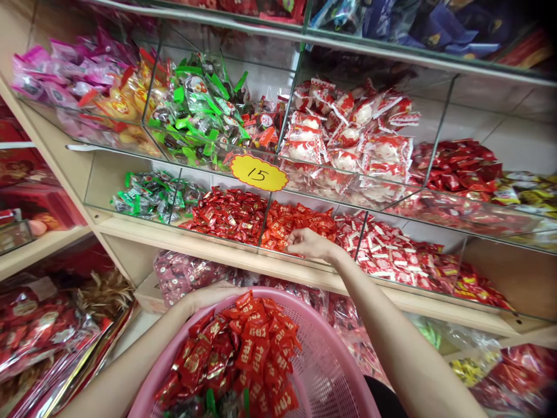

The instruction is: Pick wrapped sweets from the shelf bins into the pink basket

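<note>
My left hand grips the far rim of a pink plastic basket; its fingers are partly hidden at the rim. Inside the basket lie orange-red wrapped candies, darker red wrapped candies and a few green-and-black wrapped ones. Beyond the basket, my right hand reaches into a clear shelf bin of orange-red wrapped candies. Its fingers are curled down at the bin's front, among the candies. What sits between the fingertips is hidden.
Neighbouring bins hold dark red candies, red-and-white packets and green wrapped candies. A yellow tag marked 15 hangs from the upper bins, just above. A wooden shelf edge runs between basket and bins. Bagged goods lie below.
</note>
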Action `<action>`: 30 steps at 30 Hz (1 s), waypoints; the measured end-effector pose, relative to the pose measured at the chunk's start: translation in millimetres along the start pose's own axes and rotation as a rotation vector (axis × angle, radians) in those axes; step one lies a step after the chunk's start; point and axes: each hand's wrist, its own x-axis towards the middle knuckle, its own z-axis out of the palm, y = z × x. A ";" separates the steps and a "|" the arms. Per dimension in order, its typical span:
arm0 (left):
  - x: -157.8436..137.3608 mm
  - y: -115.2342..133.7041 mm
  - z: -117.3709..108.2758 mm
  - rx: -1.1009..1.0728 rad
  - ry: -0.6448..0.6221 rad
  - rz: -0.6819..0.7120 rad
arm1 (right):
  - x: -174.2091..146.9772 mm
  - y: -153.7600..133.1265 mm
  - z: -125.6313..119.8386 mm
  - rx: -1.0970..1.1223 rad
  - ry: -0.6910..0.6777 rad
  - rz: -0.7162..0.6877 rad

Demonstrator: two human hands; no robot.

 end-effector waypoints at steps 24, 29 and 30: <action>-5.7 8.5 4.5 -0.111 -0.033 -0.043 | -100.6 28.4 75.0 -0.315 0.027 0.147; -6.8 7.6 5.7 -0.152 -0.006 -0.068 | -97.6 24.0 83.9 -0.354 0.009 0.207; -6.8 7.1 5.6 -0.152 -0.003 -0.068 | -96.9 24.2 85.6 -0.362 0.007 0.213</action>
